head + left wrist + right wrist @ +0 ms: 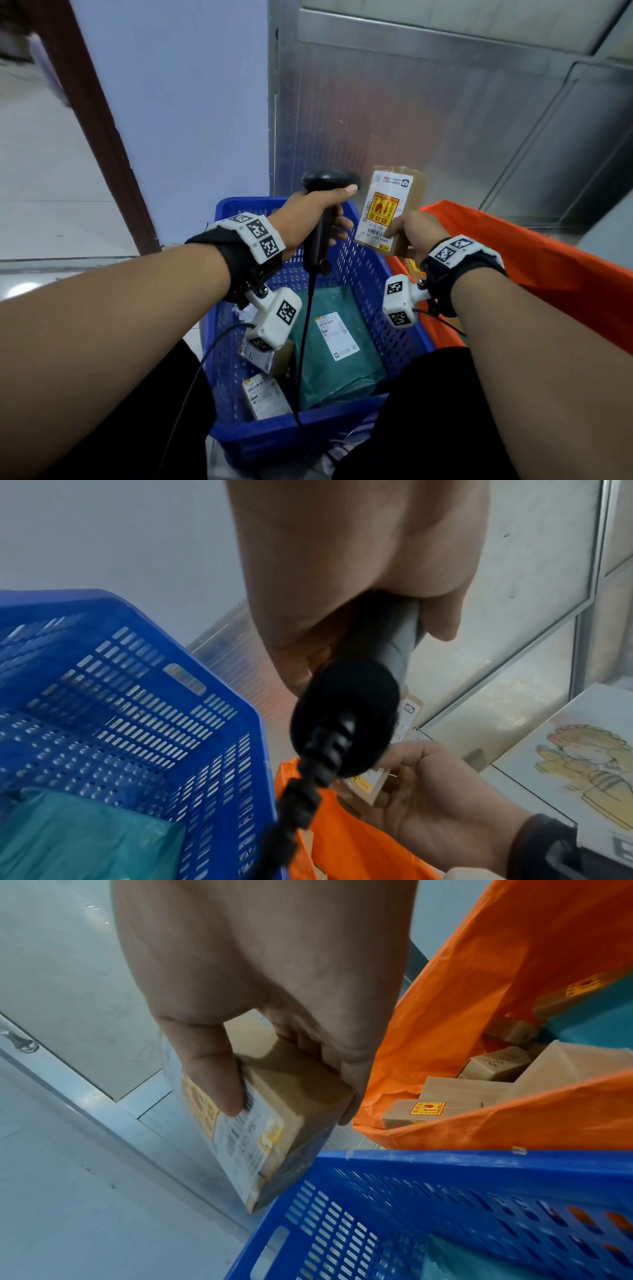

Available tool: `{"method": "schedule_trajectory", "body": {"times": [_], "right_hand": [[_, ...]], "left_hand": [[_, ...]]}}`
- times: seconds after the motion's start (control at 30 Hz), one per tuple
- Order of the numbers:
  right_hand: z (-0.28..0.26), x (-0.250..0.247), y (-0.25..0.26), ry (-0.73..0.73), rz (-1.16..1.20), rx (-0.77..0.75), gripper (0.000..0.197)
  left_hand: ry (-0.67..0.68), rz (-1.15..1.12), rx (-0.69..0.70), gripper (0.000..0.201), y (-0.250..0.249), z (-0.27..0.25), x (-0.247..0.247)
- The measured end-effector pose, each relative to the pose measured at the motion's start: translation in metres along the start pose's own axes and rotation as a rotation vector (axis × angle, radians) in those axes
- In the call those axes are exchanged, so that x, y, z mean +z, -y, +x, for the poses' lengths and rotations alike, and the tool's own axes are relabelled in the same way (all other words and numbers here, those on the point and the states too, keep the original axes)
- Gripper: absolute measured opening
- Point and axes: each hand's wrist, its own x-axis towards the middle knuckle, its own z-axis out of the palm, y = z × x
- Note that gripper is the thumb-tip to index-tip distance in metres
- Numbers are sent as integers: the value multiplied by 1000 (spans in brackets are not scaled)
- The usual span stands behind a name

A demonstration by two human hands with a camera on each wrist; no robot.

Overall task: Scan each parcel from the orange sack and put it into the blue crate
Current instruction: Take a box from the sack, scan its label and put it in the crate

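Observation:
My left hand [310, 219] grips a black corded barcode scanner [329, 180] by its handle, above the blue crate [370, 267]. Its head points right at a small brown cardboard parcel [390, 209] with a white label and a yellow-red sticker. My right hand [416, 233] holds this parcel upright by its lower end, thumb on the label, over the gap between crate and orange sack [534, 253]. The right wrist view shows the parcel [284, 1112] pinched above the crate rim [445, 1158]. In the left wrist view the scanner's handle [346, 718] hides most of the parcel.
In the crate lie a teal mailer bag [339, 346] and small labelled boxes [265, 395]. Several brown boxes [479, 1085] lie in the sack [479, 988]. A metal cabinet [411, 102] stands right behind both; a blue wall [188, 102] and door frame stand at left. The scanner's cable [301, 342] hangs into the crate.

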Motion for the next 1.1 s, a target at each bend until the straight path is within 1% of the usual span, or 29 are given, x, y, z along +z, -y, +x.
{"method": "schedule_trajectory", "body": {"times": [0.1,0.17,0.3,0.4,0.5,0.6,0.8,1.0,1.1], "right_hand": [[2,-5,-4,-22,59,4,33],[4,-10,-6,-45,59,4,31],[10,-16,-8,-7,-22,39,34],[10,-15,-9,6,-27,46,36],[9,-16,-10,-3,-8,40,32],[11,-20,-12,-11,1,18,29],[13,-20,-14,-2,-21,-26,36],[11,-20,-13,21,11,-30,29],[12,-20,-14,35,-9,-30,26]], "left_hand": [[36,23,-12,40,2,-1,1],[68,13,-37,44,3,-3,2],[121,-136,-112,53,0,-8,3],[128,-77,-120,54,1,-10,4],[147,-1,-156,51,6,-11,4],[161,-6,-182,50,9,-12,4],[177,10,-195,49,9,-13,2],[187,39,-186,50,9,-14,3],[188,43,-184,50,9,-15,4]]}}
